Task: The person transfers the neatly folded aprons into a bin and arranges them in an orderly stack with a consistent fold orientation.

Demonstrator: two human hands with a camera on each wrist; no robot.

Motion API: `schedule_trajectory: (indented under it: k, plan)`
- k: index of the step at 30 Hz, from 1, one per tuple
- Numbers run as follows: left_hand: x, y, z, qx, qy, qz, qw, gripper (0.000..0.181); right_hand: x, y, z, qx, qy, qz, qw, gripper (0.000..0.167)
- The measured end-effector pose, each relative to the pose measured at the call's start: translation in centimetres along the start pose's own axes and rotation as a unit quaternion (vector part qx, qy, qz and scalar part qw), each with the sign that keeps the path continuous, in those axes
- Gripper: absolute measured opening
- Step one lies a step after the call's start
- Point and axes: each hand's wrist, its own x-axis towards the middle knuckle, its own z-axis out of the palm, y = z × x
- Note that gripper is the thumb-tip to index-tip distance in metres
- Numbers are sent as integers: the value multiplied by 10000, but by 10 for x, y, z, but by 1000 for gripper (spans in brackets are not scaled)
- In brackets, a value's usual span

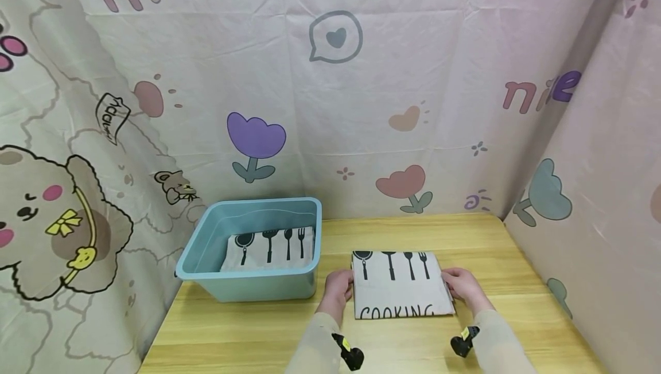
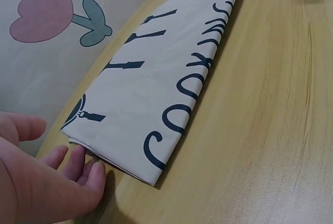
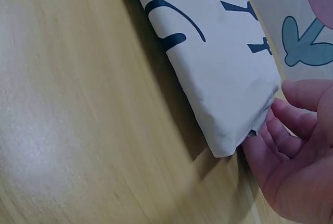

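A folded white cloth with black kitchen utensils and the word COOKING printed on it lies on the wooden table. At its left edge is my left hand, with fingertips touching the side and the thumb apart from the fabric. My right hand is at the opposite edge. There its fingers reach beneath the layers, while the thumb stays beside the edge without visibly pressing on top. The cloth hides some of the right fingertips.
To the left of the cloth stands a light blue plastic bin. Inside it lies another folded cloth with the same utensil print. A patterned curtain hangs behind the wooden table and along both sides.
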Motion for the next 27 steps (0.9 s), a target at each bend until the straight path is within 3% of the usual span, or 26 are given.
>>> schedule_trajectory:
  k: [3, 10, 20, 27]
  plan:
    - [0, -1, 0, -150, -93, -48, 9998, 10, -1, 1, 0, 147, -48, 124, 9998, 42]
    - [0, -5, 1, -303, -204, 11, 9993, 12, 0, 3, 0, 393, -85, 212, 9990, 45]
    - [-4, -6, 2, -522, -251, -86, 9983, 42, 2, 6, 0, 566, -28, 251, 9981, 46]
    - [-3, -10, -1, -280, -364, -179, 9988, 51, 1, 6, 1, 620, -90, 250, 9977, 49]
